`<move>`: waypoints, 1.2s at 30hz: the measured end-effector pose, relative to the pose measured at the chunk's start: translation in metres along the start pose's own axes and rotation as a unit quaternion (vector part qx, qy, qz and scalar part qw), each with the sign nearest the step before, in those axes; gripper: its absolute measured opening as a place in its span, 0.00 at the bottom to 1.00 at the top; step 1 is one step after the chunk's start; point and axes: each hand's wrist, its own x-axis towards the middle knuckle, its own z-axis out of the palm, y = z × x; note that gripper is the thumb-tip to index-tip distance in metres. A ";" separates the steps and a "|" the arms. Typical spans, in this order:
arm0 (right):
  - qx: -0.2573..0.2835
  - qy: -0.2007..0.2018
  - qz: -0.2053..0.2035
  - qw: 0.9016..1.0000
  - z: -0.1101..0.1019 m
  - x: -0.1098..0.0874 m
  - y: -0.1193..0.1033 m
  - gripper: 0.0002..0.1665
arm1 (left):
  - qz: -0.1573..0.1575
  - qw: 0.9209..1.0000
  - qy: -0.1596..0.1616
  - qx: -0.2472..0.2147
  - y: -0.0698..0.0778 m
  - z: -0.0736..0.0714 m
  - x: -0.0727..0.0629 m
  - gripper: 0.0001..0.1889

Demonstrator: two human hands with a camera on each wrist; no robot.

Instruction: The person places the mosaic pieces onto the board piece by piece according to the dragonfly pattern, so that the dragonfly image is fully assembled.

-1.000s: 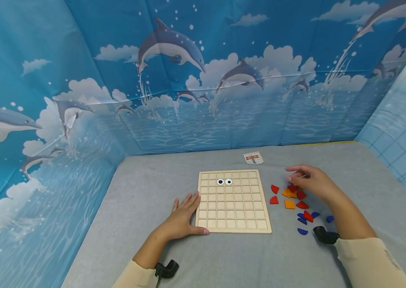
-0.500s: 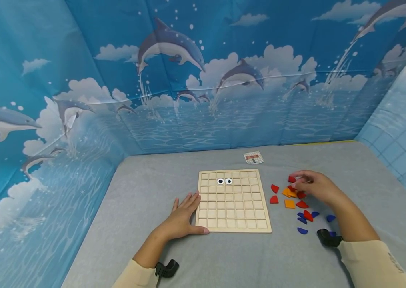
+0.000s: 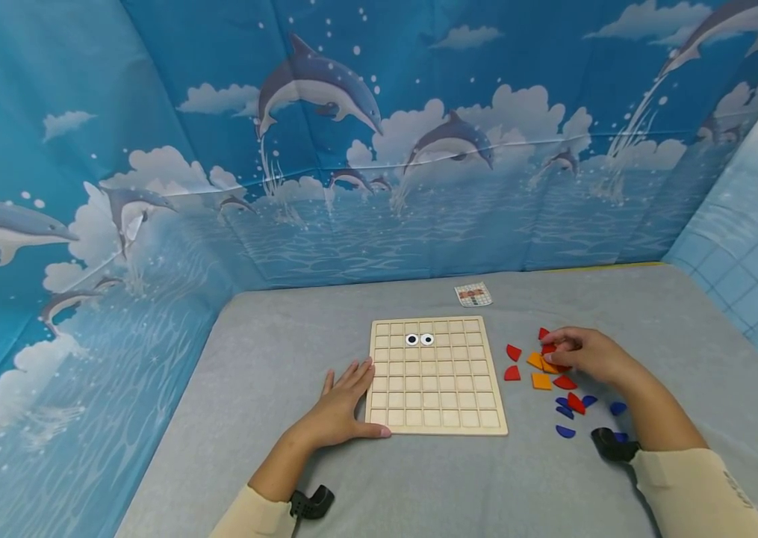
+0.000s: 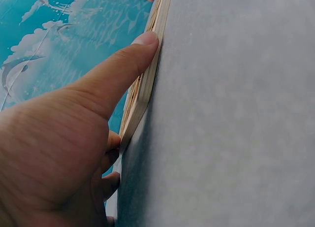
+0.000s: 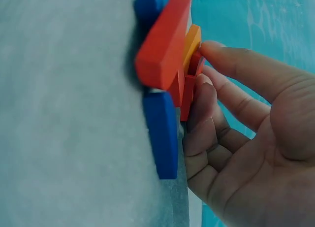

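A pale wooden grid board point(image 3: 435, 390) lies on the table, bearing two round eye pieces point(image 3: 411, 339) near its top. My left hand point(image 3: 343, 407) rests at its lower left corner, thumb on the near edge and the other fingers stretched along the left edge. To the right of the board, my right hand point(image 3: 587, 354) is over the pile of coloured pieces. Its thumb and fingers pinch a red curved-edge piece point(image 5: 197, 62), partly hidden by the fingertips. Orange squares point(image 3: 541, 381) and red quarter-circle pieces point(image 3: 511, 373) lie around that hand.
Several blue half-round pieces point(image 3: 564, 432) are scattered nearer to me, below the red ones. A small printed pattern card point(image 3: 473, 294) sits behind the board. Grey cloth point(image 3: 271, 351) covers the table, and a dolphin-print curtain point(image 3: 365, 224) closes off the back and sides.
My right hand lowered a red piece at the pile's far end, let it go, and moved slightly toward me onto another red piece. The left hand and board stayed still.
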 end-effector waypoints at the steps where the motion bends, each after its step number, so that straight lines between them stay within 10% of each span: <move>1: -0.001 0.000 -0.001 1.000 0.000 0.000 0.000 0.27 | 0.000 1.000 0.000 0.000 0.000 0.000 0.000 0.63; 36: 0.018 -0.010 -0.005 1.000 -0.001 -0.003 -0.003 0.22 | 0.003 1.000 -0.001 0.003 -0.003 0.000 0.000 0.63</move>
